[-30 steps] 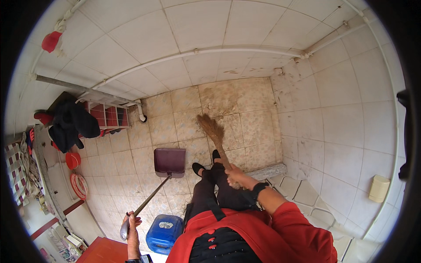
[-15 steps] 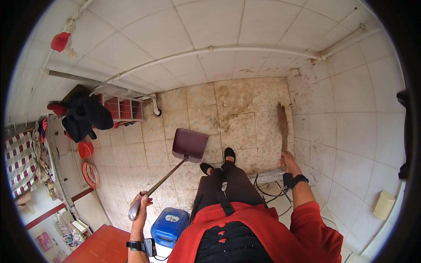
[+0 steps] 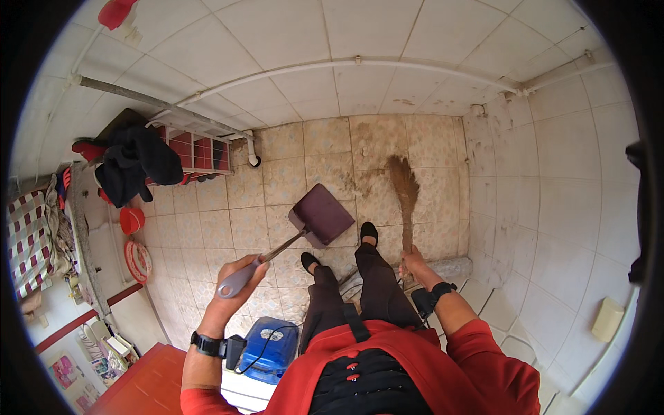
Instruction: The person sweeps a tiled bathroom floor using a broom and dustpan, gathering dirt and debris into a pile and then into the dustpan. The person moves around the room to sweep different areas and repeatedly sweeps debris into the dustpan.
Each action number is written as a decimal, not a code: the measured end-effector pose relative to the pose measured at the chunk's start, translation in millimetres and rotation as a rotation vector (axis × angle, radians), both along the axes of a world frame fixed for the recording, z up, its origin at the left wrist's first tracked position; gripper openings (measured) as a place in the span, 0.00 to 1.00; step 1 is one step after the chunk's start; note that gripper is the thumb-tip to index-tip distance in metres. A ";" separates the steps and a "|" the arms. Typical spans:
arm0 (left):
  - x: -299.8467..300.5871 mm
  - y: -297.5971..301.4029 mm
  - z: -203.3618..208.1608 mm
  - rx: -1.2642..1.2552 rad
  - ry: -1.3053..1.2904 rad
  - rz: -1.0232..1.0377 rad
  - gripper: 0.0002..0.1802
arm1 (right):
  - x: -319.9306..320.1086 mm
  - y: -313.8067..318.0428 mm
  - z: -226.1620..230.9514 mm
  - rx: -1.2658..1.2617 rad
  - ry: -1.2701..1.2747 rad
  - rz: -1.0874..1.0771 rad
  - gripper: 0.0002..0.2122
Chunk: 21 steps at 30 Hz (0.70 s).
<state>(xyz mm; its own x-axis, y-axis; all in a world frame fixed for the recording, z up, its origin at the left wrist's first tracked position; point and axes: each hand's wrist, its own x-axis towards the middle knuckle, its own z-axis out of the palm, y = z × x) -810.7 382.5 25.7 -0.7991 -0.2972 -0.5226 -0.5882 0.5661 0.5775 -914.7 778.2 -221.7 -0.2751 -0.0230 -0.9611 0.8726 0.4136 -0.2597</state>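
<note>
My left hand (image 3: 238, 282) is closed round the grey handle of a long-handled dustpan (image 3: 323, 214). The dustpan's dark purple pan is at the floor, just ahead and left of my feet. In my right hand (image 3: 413, 264) is the handle of a brown straw broom (image 3: 405, 187), gripped in closed fingers. The broom's bristles fan out away from me over the dirty tiles, to the right of the pan and apart from it. Brown smears of dirt (image 3: 370, 138) mark the floor near the far wall.
A wire rack (image 3: 197, 155) with dark clothing (image 3: 135, 162) stands at the left wall. Near it are a red bucket (image 3: 131, 220) and a round red-and-white basin (image 3: 137, 261). A blue box (image 3: 268, 349) sits beside my left leg. White pipes run along the tiled walls.
The broom has swung left from the right wall, its bristles now fanned into view. My left hand has moved up and right, and the dustpan has shifted right and turned.
</note>
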 end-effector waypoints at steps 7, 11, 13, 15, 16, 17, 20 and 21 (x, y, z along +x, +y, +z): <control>-38.4 27.4 -22.2 -0.200 0.146 -0.257 0.17 | 53.8 -52.2 32.0 -0.129 -0.188 0.085 0.31; -45.3 30.3 -29.7 -0.194 0.210 -0.209 0.16 | 41.4 -47.0 68.2 -0.249 -0.329 0.154 0.33; -45.0 31.9 -30.6 -0.209 0.215 -0.231 0.15 | 30.5 -28.7 89.2 -0.347 -0.312 0.166 0.32; -44.7 31.9 -29.3 -0.178 0.245 -0.198 0.14 | 23.3 -0.9 109.0 -0.399 -0.272 0.125 0.31; -46.1 32.4 -29.2 -0.163 0.261 -0.191 0.14 | 21.6 15.2 117.0 -0.359 -0.235 0.056 0.31; -47.3 33.6 -28.4 -0.186 0.227 -0.185 0.13 | 21.9 31.7 123.7 -0.323 -0.202 -0.007 0.31; -49.0 35.5 -22.3 -0.165 0.173 -0.146 0.11 | 27.0 80.4 129.4 -0.196 -0.121 -0.240 0.30; -49.0 35.8 -19.4 -0.146 0.146 -0.135 0.11 | 30.0 97.6 127.1 -0.165 -0.096 -0.340 0.30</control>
